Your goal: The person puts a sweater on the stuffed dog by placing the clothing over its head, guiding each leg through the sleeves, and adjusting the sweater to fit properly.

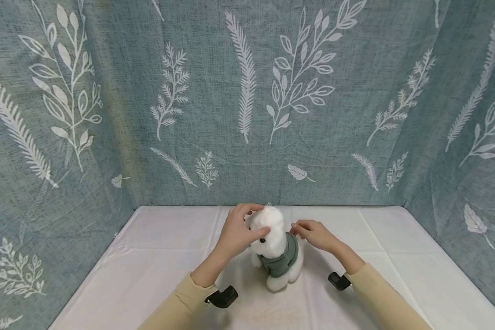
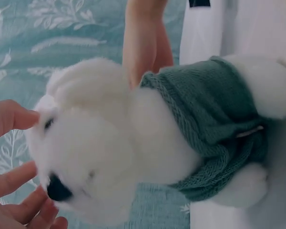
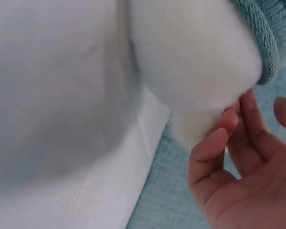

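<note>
A white plush dog [image 1: 272, 238] in a dark green knitted sweater [image 1: 281, 262] sits on the table, facing left and toward me. My left hand [image 1: 238, 231] holds its head from the left. In the left wrist view, the thumb [image 2: 14, 118] lies beside one eye and the fingers [image 2: 24, 200] sit by the dark nose [image 2: 58, 188]. Behind the toy is my right hand [image 1: 315, 234], its fingers bent. The right wrist view shows these fingers [image 3: 207, 152] touching the short white tail [image 3: 193, 128], with the thumb [image 3: 285, 113] held apart.
A white cloth covers the table [image 1: 169, 247]. Blue-green curtains [image 1: 214, 114] with white leaf prints hang behind it and along both sides. Black wrist devices [image 1: 224, 297] show below both sleeves. The table's back edge runs just behind the toy.
</note>
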The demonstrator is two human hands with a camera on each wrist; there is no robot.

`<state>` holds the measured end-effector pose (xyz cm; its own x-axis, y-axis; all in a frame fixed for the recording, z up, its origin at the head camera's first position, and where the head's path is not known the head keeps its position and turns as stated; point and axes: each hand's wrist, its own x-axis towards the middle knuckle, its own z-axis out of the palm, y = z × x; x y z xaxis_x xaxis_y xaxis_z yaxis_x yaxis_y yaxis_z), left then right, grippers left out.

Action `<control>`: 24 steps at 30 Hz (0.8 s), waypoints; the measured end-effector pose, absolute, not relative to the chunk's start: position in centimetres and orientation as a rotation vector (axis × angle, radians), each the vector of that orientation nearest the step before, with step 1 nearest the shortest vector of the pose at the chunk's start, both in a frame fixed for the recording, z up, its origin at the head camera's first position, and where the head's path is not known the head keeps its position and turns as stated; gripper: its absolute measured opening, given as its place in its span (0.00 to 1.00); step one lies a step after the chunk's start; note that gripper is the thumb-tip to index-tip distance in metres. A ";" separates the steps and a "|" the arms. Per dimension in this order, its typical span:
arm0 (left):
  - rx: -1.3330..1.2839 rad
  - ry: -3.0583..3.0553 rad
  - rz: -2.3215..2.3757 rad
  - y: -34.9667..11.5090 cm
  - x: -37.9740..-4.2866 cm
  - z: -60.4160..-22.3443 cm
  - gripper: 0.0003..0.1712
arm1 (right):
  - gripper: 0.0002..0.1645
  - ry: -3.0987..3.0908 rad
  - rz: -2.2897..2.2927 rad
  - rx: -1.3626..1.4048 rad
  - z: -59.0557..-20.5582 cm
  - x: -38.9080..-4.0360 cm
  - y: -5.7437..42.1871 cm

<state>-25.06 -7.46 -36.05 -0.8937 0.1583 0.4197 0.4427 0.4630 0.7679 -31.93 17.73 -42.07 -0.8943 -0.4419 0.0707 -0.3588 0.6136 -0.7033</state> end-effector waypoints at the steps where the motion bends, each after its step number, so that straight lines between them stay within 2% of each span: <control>1: -0.514 -2.435 -1.415 -7.7 -25.3 -36.0 0.24 | 0.24 2.729 -1.149 -0.666 -42.1 -31.8 17.9; 14: -0.446 -2.431 -1.550 -9.2 -27.7 -36.2 0.16 | 0.18 2.764 -1.239 -0.576 -42.4 -29.0 17.8; 24: -0.560 -2.265 -1.370 -8.5 -26.1 -36.2 0.19 | 0.13 2.917 -1.296 -0.204 -41.5 -25.5 16.6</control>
<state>-26.13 -8.52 -36.18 -0.8246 0.1166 0.5536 0.5445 0.4292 0.7206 -25.54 16.56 -41.51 -0.9903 -0.0930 0.1035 -0.1391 0.6640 -0.7346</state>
